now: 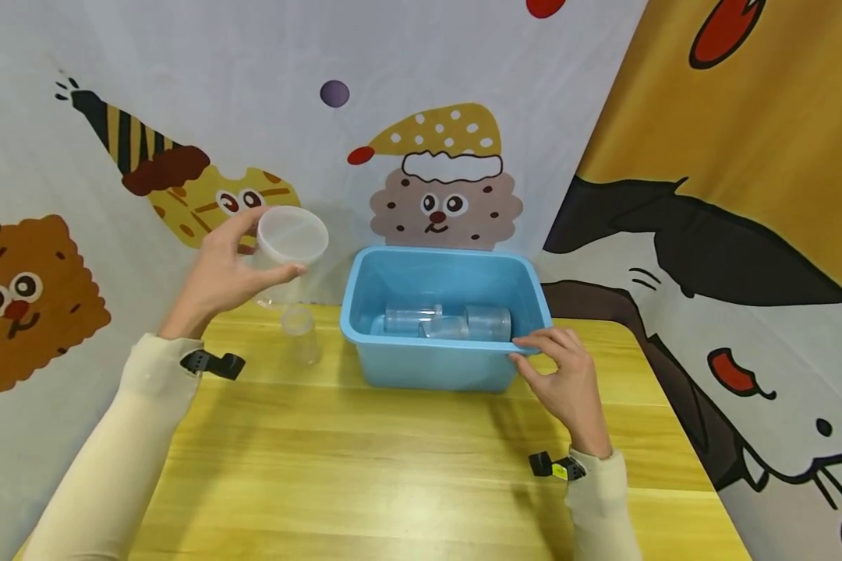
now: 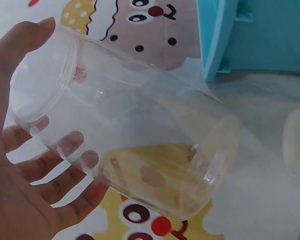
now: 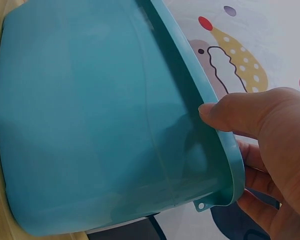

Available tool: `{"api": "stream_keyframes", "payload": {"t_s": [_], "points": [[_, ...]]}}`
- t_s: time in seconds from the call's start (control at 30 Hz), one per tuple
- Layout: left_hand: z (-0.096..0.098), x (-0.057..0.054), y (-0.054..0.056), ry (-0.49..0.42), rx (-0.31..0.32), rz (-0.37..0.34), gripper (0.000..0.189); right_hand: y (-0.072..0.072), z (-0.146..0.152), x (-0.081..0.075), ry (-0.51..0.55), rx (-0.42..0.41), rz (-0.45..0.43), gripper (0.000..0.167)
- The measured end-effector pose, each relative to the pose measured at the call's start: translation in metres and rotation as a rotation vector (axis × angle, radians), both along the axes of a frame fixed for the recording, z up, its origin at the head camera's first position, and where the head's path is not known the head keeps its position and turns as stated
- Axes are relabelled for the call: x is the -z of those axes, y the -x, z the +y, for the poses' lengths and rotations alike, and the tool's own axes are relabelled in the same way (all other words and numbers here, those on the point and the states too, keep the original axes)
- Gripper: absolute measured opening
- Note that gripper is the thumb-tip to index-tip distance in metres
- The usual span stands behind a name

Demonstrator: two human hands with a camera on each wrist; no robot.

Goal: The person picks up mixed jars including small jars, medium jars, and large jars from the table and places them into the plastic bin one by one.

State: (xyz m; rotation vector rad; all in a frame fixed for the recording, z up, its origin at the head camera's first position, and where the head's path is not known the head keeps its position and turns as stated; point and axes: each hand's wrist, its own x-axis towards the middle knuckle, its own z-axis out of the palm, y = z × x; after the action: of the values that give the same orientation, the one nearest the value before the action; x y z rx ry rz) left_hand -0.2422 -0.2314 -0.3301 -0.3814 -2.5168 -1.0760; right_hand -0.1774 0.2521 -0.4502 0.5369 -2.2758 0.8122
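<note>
My left hand (image 1: 219, 269) grips a large clear plastic jar (image 2: 140, 120) with a whitish lid (image 1: 293, 235), thumb on one side and fingers spread round the other. It is held up at the back left, lid toward the head camera. Below and right of it, a smaller clear jar (image 1: 300, 336) stands on the table. At the front right corner of a light blue plastic bin (image 1: 435, 368), my right hand (image 1: 570, 378) pinches the rim between thumb and fingers. Several clear jars, including a wide one (image 1: 489, 324) and a slim one (image 1: 412, 318), lie inside the bin.
The bin sits near the back edge of a yellow wood-grain table (image 1: 393, 460). Right behind it hangs a white cloth (image 1: 252, 47) printed with cartoon biscuits. A printed yellow-and-white cloth (image 1: 765, 148) covers the right side.
</note>
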Motion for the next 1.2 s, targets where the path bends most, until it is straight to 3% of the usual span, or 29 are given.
{"api": "stream_keyframes", "payload": {"t_s": [0.47,1.03,1.2], "points": [[0.035,-0.023,0.002,0.040,0.115,0.073,0.086,0.000,0.000,0.000,-0.008,0.009,-0.015,0.022],[0.085,-0.033,0.008,0.131,0.254,0.144,0.089,0.000,0.001,0.003,-0.008,0.002,0.010,0.024],[0.100,-0.036,0.010,0.193,0.258,0.135,0.094,0.001,0.001,0.002,-0.017,0.006,0.010,0.024]]}}
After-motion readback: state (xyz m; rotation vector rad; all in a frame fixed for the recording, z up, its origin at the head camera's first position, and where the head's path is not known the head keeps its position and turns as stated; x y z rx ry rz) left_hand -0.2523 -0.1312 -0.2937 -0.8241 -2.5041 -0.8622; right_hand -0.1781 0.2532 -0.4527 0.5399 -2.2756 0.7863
